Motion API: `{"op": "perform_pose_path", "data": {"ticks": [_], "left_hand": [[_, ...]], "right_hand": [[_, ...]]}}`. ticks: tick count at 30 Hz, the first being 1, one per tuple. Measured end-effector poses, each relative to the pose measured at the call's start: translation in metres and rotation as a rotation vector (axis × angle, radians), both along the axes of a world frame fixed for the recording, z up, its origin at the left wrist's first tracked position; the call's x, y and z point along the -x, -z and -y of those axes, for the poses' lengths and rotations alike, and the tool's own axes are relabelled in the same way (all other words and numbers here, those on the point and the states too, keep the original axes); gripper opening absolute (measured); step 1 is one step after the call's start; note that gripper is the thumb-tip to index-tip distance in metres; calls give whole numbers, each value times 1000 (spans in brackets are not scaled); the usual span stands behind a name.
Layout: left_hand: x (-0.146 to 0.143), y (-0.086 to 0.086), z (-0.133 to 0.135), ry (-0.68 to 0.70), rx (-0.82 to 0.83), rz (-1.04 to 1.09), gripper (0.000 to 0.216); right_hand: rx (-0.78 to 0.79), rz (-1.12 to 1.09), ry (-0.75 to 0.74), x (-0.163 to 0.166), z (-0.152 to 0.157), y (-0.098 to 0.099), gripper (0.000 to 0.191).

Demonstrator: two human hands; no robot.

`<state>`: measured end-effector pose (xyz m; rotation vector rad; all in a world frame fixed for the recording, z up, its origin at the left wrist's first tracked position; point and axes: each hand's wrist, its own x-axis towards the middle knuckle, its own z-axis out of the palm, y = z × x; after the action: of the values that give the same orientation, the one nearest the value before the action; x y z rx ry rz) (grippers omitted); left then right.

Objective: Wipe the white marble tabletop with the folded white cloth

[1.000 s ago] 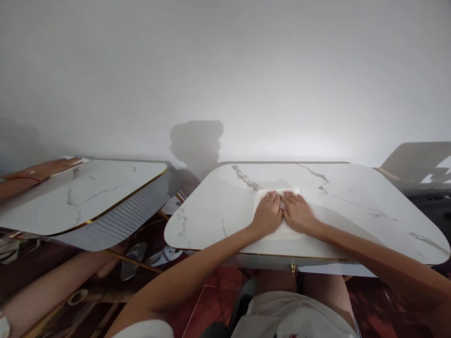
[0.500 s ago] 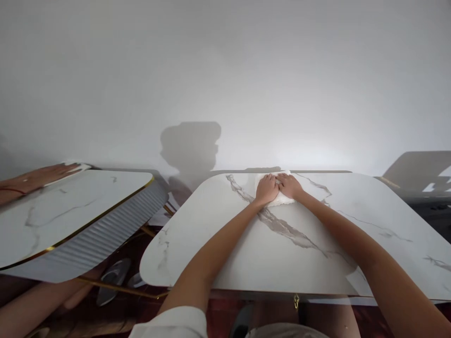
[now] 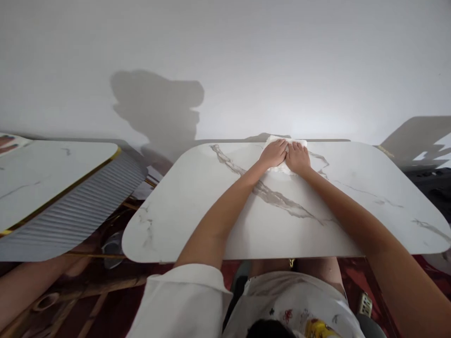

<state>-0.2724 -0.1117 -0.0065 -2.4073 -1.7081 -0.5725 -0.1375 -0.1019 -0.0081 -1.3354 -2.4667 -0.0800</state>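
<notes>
A white marble-patterned table [image 3: 282, 225], grey-veined and round-cornered, is standing against the wall. It is carrying a white cloth [image 3: 302, 142], which is lying at its far edge. A second table [image 3: 52, 173] with the same pattern is standing apart to the left.

Both arms stretch across the white marble-patterned table [image 3: 211, 206]. The left hand [image 3: 274, 154] and right hand [image 3: 298, 157] lie flat, side by side, on a folded white cloth [image 3: 282, 167] at its far edge, beside the wall.

White wall [image 3: 317, 56], marble table [image 3: 197, 220], red floor [image 3: 355, 277].
</notes>
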Motion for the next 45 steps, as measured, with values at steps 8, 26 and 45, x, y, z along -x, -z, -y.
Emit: {"op": "perform_pose_path", "data": {"ticks": [8,26,45], "left_hand": [[-17,4,97,-23,39,-7,49],[-118,4,220,-125,71,7,53],[-40,-3,50,-158,-15,26,30]], "right_hand": [[19,57,-77,-24,97,-9,52],[21,36,-213,-128,196,-7,53],[16,15,-237,-44,28,-13,43]]}}
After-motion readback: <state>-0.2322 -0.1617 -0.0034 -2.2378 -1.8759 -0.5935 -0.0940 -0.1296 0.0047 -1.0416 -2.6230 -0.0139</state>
